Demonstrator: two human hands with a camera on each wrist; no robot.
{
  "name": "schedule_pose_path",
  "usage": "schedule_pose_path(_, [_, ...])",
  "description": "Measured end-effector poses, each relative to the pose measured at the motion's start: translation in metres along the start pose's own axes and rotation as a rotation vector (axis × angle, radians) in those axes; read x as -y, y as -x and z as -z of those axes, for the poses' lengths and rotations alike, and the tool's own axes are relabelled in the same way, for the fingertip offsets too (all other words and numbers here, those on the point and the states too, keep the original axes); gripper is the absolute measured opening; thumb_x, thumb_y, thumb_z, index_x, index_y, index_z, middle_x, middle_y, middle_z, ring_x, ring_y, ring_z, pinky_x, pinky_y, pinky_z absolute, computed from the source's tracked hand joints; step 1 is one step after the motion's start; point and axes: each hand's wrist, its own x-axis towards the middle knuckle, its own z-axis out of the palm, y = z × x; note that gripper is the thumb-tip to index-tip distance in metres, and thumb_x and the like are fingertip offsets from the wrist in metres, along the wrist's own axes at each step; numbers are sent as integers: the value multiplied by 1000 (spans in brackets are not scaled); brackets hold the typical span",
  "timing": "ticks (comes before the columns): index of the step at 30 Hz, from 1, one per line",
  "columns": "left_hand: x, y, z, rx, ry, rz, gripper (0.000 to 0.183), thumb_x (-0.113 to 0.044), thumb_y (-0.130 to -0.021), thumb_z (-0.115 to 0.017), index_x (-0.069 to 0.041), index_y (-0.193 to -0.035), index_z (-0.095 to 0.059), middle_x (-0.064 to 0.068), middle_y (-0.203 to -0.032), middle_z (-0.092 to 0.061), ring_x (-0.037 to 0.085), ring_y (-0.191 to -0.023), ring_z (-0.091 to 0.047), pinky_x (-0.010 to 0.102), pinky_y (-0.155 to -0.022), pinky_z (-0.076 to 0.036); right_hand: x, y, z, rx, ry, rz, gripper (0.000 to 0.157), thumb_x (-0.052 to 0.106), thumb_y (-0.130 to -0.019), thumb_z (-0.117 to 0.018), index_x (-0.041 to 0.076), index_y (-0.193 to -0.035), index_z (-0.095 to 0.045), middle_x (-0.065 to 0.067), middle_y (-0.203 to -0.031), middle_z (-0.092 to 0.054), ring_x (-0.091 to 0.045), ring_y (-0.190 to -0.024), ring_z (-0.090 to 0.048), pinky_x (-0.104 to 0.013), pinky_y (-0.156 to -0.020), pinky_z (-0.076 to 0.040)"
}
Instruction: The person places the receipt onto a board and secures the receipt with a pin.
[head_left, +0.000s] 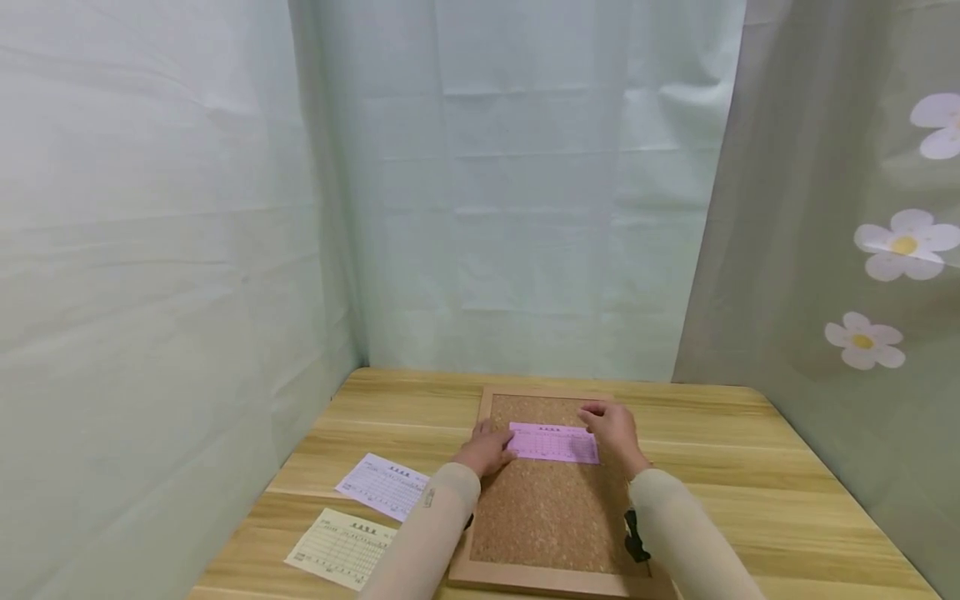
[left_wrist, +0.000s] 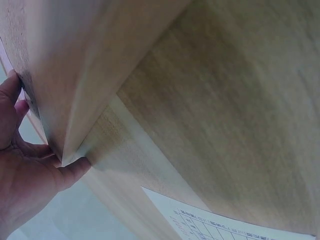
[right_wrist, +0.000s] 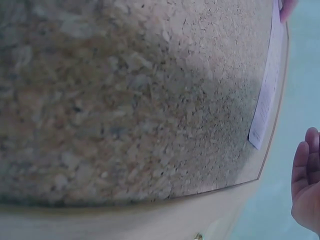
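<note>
A pink printed slip (head_left: 551, 444) lies across the upper part of a wood-framed cork board (head_left: 555, 521). At the slip's left end my left hand (head_left: 486, 451) rests over the board's left edge, fingers spread. The left wrist view shows its fingers (left_wrist: 75, 170) on both sides of the wooden frame (left_wrist: 65, 75). Above the slip's upper right corner is my right hand (head_left: 615, 431), thumb and forefinger drawn together. Whether anything is between those fingertips is not visible. In the right wrist view only the loosely bent other fingers (right_wrist: 306, 167) show, apart from the cork.
Left of the board, a white printed slip (head_left: 386, 486) and a yellow one (head_left: 343, 546) lie on the wooden table (head_left: 750, 492), partly behind my left sleeve. A small brass-coloured piece (right_wrist: 199, 236) shows at the board's frame. Pale curtains (head_left: 525, 208) surround the table.
</note>
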Motion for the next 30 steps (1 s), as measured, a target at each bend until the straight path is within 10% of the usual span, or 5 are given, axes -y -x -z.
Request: schedule_pose_path(30, [-4,2,-1,-11,-16,21,49,-31,-101,-59,-14,-146,-52,23,-160,-21,40,-148,-17,59,-110,-29,-3,-22,-31,82,-6,-3,12,12,-93,-70,3,-99,-76,-3,-87,-70,-19,-79,-61,-35,-69,-49])
